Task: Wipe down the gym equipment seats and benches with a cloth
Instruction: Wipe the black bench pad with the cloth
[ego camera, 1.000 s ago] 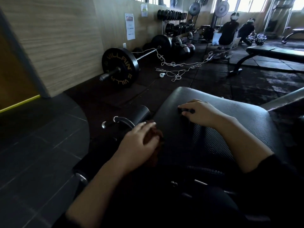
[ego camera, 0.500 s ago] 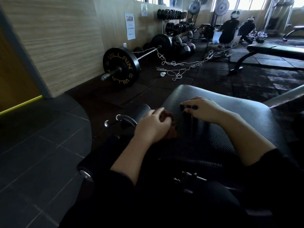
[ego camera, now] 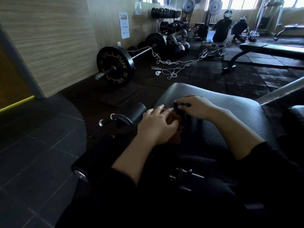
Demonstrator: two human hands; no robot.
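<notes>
The left hand (ego camera: 157, 125) lies over a brownish cloth (ego camera: 174, 127) on the near left part of a ribbed black seat pad (ego camera: 230, 116), fingers loosely curved over the cloth and pressing it down, with only a little of the fabric showing past the fingertips. The right hand (ego camera: 195, 107) rests on the pad just beside it, fingers bent and pinching a small dark fold or strap at the pad's surface; what that piece is cannot be made out. Judging by where the cloth sits, the wipe is under way on this pad's near left area, and the broad far and right parts of it look yet to be covered, though the dim light shows no clear wet or clean trace to confirm either. A flat bench (ego camera: 271, 50) stands well apart across the floor, and it likely remains to be done. For room: the pad's left edge drops off close to the cloth, with a padded roller (ego camera: 136, 111) and chrome handle (ego camera: 115, 118) just beside it, so strokes that way are short; forward and rightward the pad is open. A barbell (ego camera: 115, 66) and a tangle of cord (ego camera: 177, 65) lie on the floor beyond
</notes>
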